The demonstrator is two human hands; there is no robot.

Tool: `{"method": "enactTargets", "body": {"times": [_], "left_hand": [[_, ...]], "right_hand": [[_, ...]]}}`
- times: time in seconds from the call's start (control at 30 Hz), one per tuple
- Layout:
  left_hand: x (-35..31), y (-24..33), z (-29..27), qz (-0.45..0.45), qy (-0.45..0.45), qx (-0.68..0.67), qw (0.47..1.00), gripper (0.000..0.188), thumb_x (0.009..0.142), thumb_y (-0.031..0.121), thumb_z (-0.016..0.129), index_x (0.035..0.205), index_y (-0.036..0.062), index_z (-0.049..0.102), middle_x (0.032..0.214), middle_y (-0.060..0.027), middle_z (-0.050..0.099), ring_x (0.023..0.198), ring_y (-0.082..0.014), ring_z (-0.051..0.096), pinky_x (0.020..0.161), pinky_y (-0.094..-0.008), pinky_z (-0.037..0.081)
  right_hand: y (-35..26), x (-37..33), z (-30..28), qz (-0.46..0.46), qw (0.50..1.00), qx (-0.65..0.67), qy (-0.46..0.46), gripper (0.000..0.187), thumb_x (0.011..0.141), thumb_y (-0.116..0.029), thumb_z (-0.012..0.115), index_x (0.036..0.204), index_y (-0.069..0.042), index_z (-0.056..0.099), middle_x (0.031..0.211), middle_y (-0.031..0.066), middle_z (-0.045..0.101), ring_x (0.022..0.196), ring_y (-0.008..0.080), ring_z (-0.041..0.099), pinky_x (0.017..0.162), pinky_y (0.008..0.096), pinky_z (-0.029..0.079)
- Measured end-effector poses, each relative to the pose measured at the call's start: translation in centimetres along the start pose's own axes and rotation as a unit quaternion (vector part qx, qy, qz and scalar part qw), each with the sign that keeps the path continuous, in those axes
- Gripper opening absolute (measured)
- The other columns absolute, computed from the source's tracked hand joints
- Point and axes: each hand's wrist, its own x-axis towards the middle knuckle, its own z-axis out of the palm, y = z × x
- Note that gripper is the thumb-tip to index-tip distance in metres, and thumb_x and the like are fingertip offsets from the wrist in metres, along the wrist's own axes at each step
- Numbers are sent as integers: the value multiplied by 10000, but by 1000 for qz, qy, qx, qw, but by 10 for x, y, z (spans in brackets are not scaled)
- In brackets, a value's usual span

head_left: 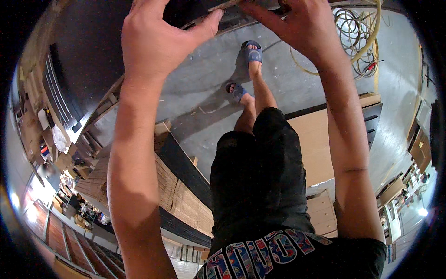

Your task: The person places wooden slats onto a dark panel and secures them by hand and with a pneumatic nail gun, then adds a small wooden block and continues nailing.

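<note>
A large dark panel (88,60) with a pale wooden edge strip fills the upper left and runs along the top of the view. My left hand (155,37) clasps its lower edge, thumb stretched to the right along the strip. My right hand (290,25) grips the same edge further right, fingers spread over the rim. Both forearms rise from the bottom of the picture. Below them I see my black shorts (260,176) and my feet in blue sandals (253,53) on the grey concrete floor (204,69).
A coil of yellow hose (364,42) lies on the floor at the upper right. A stack of light wooden boards (181,197) with dark edges stands to my left, and a tan board (316,144) over dark panels to my right. Cluttered shelves line both sides.
</note>
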Motion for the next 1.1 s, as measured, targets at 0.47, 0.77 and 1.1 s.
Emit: {"method": "enactTargets", "body": {"times": [0.47,0.77,1.1], "left_hand": [[-2,-1,2,-23,-7,14,1000,699,753,147,914,1398,44,665,1524,-325,518,1496,-388,449,1193,-475,411],[0,9,-3,-39,-13,23,999,699,751,149,904,1395,26,661,1509,-331,530,1497,-401,444,1201,-490,397],[3,9,-4,-24,-22,20,999,734,705,122,905,1390,25,662,1502,-328,539,1495,-396,450,1198,-484,412]], "right_hand": [[-6,1,-1,27,999,37,5,614,838,-140,855,1408,-72,638,1458,149,600,1409,381,509,1156,522,443],[-10,2,1,40,999,25,-1,606,840,-149,846,1404,-75,637,1455,144,602,1413,377,506,1164,533,436],[-7,2,-2,37,999,26,-15,656,808,-140,854,1419,-77,625,1458,141,600,1405,375,515,1171,531,426]]}}
